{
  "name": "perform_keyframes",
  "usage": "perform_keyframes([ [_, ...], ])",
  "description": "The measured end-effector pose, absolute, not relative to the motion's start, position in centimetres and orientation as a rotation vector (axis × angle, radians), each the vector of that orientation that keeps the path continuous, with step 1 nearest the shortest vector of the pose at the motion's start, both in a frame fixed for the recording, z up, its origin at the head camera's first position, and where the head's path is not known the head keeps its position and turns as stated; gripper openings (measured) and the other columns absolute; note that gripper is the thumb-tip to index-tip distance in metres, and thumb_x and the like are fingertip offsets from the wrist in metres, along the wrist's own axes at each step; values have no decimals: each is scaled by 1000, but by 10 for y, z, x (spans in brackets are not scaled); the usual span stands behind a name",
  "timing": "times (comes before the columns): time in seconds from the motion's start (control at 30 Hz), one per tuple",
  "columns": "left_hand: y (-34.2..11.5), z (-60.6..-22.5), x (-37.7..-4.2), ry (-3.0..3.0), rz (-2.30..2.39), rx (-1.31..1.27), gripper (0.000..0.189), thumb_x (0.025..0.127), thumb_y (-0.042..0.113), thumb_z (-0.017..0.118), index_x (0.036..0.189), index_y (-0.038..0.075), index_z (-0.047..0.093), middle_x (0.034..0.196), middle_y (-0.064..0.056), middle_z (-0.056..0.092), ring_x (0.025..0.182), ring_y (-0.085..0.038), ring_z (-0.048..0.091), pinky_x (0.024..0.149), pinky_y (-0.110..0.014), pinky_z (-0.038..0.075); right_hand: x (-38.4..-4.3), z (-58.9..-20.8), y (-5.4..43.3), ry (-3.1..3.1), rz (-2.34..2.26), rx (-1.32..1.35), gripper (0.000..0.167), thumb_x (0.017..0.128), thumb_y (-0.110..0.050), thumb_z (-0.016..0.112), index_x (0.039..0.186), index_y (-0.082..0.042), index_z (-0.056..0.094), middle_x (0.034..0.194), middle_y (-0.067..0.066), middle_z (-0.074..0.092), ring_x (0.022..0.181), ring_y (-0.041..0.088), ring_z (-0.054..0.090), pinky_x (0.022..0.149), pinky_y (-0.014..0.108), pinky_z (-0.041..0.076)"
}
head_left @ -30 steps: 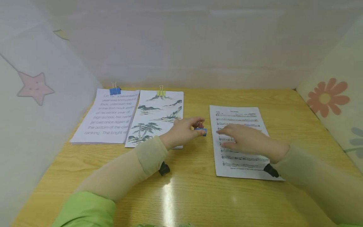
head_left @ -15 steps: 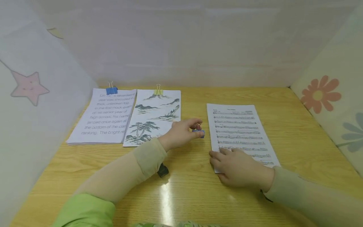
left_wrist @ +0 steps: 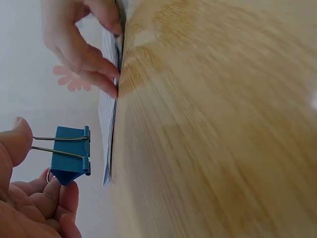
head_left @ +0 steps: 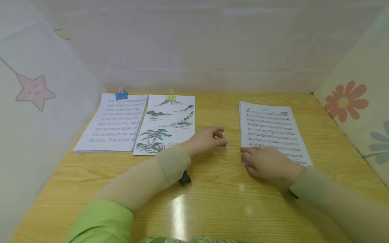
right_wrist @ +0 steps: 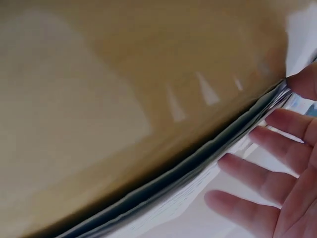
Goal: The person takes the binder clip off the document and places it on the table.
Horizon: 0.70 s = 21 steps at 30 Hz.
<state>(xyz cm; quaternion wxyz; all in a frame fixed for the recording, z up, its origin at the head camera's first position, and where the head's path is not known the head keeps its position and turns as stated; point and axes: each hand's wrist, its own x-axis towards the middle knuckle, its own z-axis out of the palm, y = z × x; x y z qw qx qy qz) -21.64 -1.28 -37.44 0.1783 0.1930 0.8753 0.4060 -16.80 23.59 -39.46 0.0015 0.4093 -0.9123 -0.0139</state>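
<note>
My left hand [head_left: 204, 141] is over the middle of the table, holding a blue binder clip [left_wrist: 69, 148] between thumb and fingers. In the head view most of the clip is hidden behind the fingers. To the right lies a stack of sheet music [head_left: 270, 125]. My right hand [head_left: 268, 164] is at the stack's near left corner, fingers against its left side and thumb by the near edge. In the right wrist view the fingers [right_wrist: 257, 178] look nearly straight along the layered paper edges.
Left of the hands lie a stack of large printed text [head_left: 117, 125] with a blue binder clip [head_left: 121, 95] and a landscape-painting stack [head_left: 179, 116] with a yellow binder clip [head_left: 171, 97]. A light wall [head_left: 194, 50] stands behind the wooden table [head_left: 212, 202].
My right hand came down onto the sheet music stack's near left corner, and the stack slid right and away from me. The left hand, still holding the clip, shifted slightly right.
</note>
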Motion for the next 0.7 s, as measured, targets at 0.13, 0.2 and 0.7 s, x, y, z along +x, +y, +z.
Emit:
perform_keyframes([
  [0.13, 0, -378, -222, 2466, 1133, 562, 60, 93, 43, 62, 142, 13, 47, 112, 7, 61, 107, -10, 55, 90, -28, 45, -183, -394, 258, -2941, -38, 1220, 4, 88, -23, 62, 87, -22, 57, 130, 12, 60, 109, 31, 62, 80, 47, 52],
  [0.2, 7, -380, -224, 2455, 1137, 560, 61, 93, 43, 61, 142, 12, 46, 114, 6, 60, 107, -11, 55, 91, -29, 45, -189, -393, 270, -2977, -47, 1184, 4, 88, -23, 61, 91, -22, 59, 132, 11, 58, 112, 31, 60, 83, 47, 51],
  [0.7, 48, -394, -241, 2351, 1240, 371, 61, 94, 46, 58, 146, 19, 42, 136, 1, 54, 124, -15, 50, 99, -33, 43, -212, -388, 337, -3143, -17, 1013, 42, 90, -21, 60, 130, -9, 58, 140, 14, 50, 123, 37, 51, 93, 53, 44],
])
